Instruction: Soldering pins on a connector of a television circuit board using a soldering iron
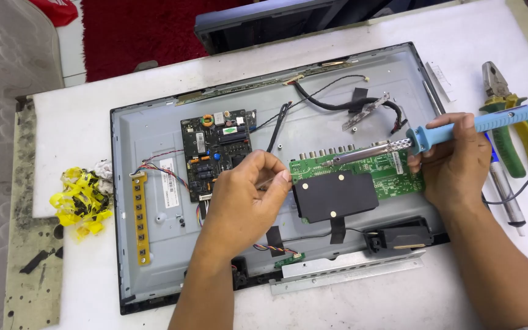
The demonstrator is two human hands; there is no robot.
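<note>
On the far left of the white surface (87, 122) I see one heap of yellow tape scraps (80, 198). Next comes one opened television back (148, 128), carrying one yellow button strip (140, 219), one dark power board (216, 153) and one green main board (374, 168) with one black plate (335, 195) on it. My left hand (239, 205) rests over the panel's middle, its grip narrow, pinching one thin solder wire (270, 181) near the green board's left edge. My right hand (453, 162) wraps one blue-handled soldering iron (459, 129), tip on that board. Rightmost lies one pair of green-handled pliers (505, 116).
</note>
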